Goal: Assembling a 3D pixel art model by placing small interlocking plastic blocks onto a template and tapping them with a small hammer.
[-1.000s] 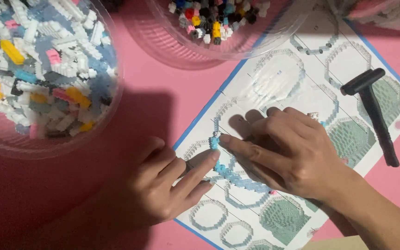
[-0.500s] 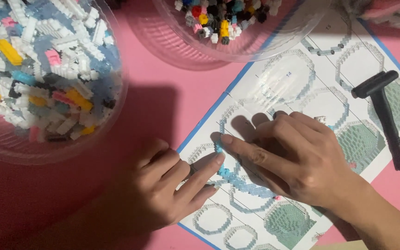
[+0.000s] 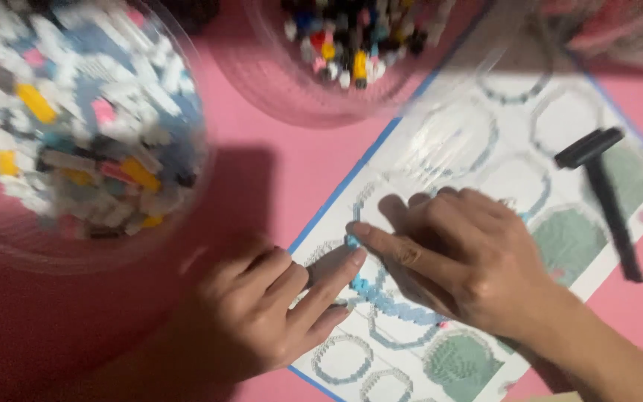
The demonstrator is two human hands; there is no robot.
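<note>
Two hands on one item: your right hand (image 3: 478, 260) lies spread over a curved light-blue brick strip (image 3: 388, 298) on the instruction sheet (image 3: 560, 238), forefinger pressing its upper end; your left hand (image 3: 262, 313), fingers extended together, steadies it. Risk: uneven pressure likely snaps the thin strip or skids the sheet across the pink table (image 3: 284, 171).

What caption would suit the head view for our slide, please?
Both hands press a curved blue brick strip onto the instruction sheet.
</note>
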